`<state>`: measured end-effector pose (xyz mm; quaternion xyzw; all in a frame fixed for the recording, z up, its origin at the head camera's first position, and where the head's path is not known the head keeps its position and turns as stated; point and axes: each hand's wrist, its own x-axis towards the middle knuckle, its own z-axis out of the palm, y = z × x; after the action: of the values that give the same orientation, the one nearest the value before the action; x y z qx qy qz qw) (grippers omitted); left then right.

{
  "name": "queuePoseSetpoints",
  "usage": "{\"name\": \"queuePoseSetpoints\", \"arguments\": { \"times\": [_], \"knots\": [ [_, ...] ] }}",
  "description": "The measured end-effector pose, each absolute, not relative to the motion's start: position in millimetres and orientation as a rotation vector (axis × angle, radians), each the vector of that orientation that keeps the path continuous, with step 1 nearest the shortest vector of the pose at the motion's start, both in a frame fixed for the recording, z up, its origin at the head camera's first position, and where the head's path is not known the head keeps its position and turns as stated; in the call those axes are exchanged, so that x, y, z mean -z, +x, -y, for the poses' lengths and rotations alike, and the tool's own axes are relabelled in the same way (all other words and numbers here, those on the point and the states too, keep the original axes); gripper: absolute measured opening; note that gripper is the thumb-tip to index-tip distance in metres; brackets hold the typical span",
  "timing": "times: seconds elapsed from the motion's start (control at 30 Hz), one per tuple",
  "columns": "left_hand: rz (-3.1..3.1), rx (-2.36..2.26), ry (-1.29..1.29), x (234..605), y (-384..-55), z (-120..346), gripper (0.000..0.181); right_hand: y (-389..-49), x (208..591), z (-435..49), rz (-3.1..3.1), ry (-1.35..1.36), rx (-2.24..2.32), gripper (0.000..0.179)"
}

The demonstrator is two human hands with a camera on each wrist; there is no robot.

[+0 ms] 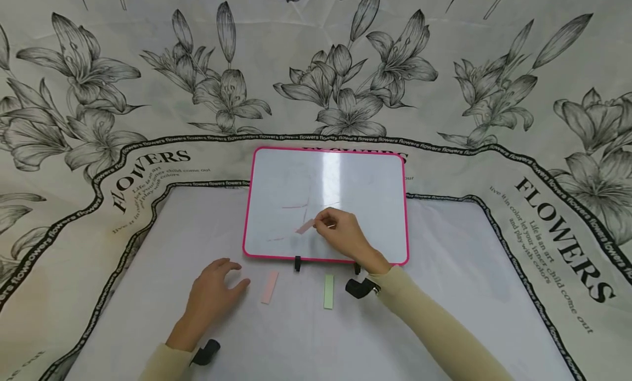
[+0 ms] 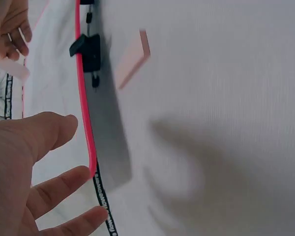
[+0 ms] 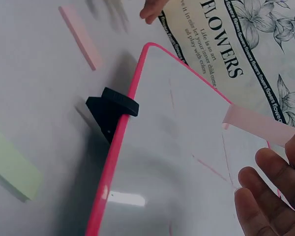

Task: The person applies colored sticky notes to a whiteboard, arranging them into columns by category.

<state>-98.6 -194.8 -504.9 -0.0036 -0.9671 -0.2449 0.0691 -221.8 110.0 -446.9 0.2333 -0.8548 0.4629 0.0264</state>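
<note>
A small whiteboard [image 1: 286,178] with a pink rim leans on black stand clips, faint reddish lines on its face. My right hand [image 1: 340,233] is in front of it, pinching one end of a pink paper strip [image 1: 305,226]. In the right wrist view that pink strip [image 3: 258,124] reaches out from the fingertips over the board; I cannot tell whether it touches the surface. My left hand [image 1: 212,293] hovers left of the board's lower edge, fingers spread and holding nothing. Between the hands lies a pink sticky-note pad [image 1: 269,288], with a green sticky-note pad [image 1: 328,292] to its right.
Black clips [image 1: 298,263] jut out below the board's bottom edge. A white tabletop [image 1: 444,326] spreads around it, bordered by a flower-printed cloth [image 1: 568,249] with lettering. A bright reflection crosses the board. Both wrists carry black straps [image 1: 206,352].
</note>
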Motion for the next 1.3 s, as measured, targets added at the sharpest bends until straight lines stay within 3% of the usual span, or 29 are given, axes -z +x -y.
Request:
{"name": "queuePoseSetpoints", "arguments": {
  "times": [0.67, 1.3],
  "knots": [
    [2.735, 0.567, -0.271, 445.8, -167.1, 243.3, 0.056, -276.5, 399.2, -96.0, 2.599, 0.859, -1.160, 0.014],
    [2.800, 0.681, -0.258, 440.2, -224.8, 212.0, 0.071, -302.8, 391.7, -68.2, 2.562, 0.753, -1.125, 0.015]
  ]
}}
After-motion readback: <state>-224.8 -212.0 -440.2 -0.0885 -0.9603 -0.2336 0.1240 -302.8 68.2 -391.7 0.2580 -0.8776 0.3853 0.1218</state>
